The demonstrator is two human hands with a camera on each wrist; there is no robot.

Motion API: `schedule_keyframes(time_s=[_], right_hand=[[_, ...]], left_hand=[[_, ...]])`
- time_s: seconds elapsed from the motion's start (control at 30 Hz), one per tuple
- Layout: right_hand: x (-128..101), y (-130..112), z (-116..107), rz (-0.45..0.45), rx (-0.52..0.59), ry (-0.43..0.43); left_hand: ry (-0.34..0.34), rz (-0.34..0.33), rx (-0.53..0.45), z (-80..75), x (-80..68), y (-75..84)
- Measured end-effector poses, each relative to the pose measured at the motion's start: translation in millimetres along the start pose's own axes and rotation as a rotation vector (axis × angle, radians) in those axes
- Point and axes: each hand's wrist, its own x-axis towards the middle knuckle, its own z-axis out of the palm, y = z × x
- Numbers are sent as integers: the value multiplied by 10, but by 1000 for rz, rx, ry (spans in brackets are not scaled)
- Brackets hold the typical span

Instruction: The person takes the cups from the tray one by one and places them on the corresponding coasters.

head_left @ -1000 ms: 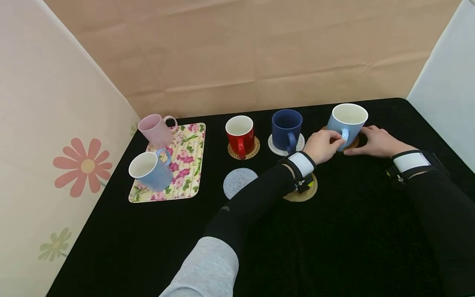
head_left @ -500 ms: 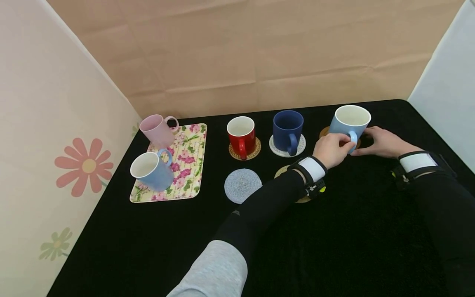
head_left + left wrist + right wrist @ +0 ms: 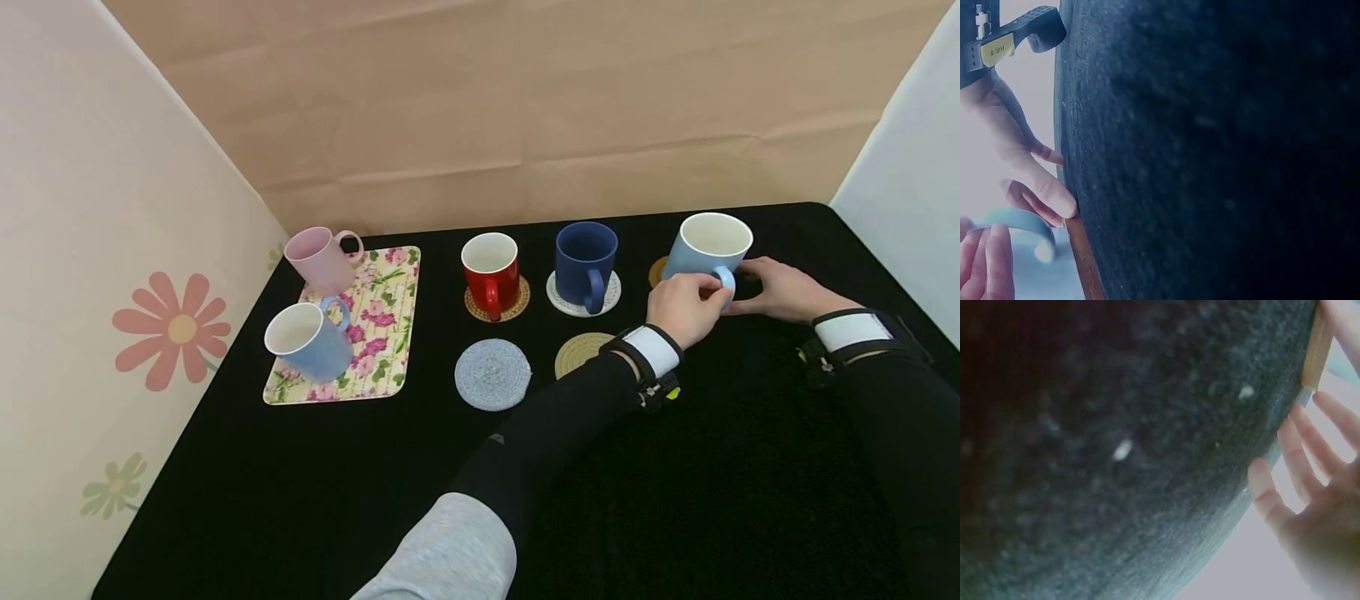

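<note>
In the head view, a light-blue mug (image 3: 686,260) with a white inside stands upright on a round brown wooden coaster (image 3: 657,271) at the right back. My left hand (image 3: 686,310) pinches its handle (image 3: 726,277), which points toward me and to the right. On the right side, my right hand (image 3: 787,290) lies close around the mug's base. Its thumb touches the coaster edge (image 3: 1085,259) in the left wrist view. The right wrist view shows straight, spread fingers (image 3: 1297,459), with the index fingertip at the coaster edge. The mug's far side is hidden.
A red mug (image 3: 483,283) and a dark blue mug (image 3: 573,275) stand on coasters. A grey coaster (image 3: 492,375) and a straw coaster (image 3: 579,352), partly under my left arm, lie in front. A floral tray (image 3: 382,333) bears a pink mug (image 3: 322,267) and another light-blue mug (image 3: 318,354).
The mug's handle has swung to the right, with my left hand moving right and slightly nearer along with it. My right hand has stayed beside the coaster.
</note>
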Motion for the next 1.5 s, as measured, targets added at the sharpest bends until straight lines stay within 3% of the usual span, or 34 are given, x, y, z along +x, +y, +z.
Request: schedule_keyframes(time_s=[0.37, 0.73, 0.9, 1.07, 1.3, 1.5], right_hand=[[4, 28, -15, -3, 5, -7], [11, -23, -24, 1, -2, -15], [-14, -56, -70, 26, 20, -49], [-110, -71, -148, 60, -39, -61], [-345, -180, -297, 73, -101, -23], [-515, -332, -362, 57, -183, 67]], left_hand=[[52, -21, -15, 22, -4, 60], [-3, -43, -91, -22, -5, 52], [-129, -60, -121, -108, -34, 0], [-300, -5, -55, -304, -123, -153], [-549, 123, -52, -761, -403, -400], [-679, 202, -105, -1184, -703, -737]])
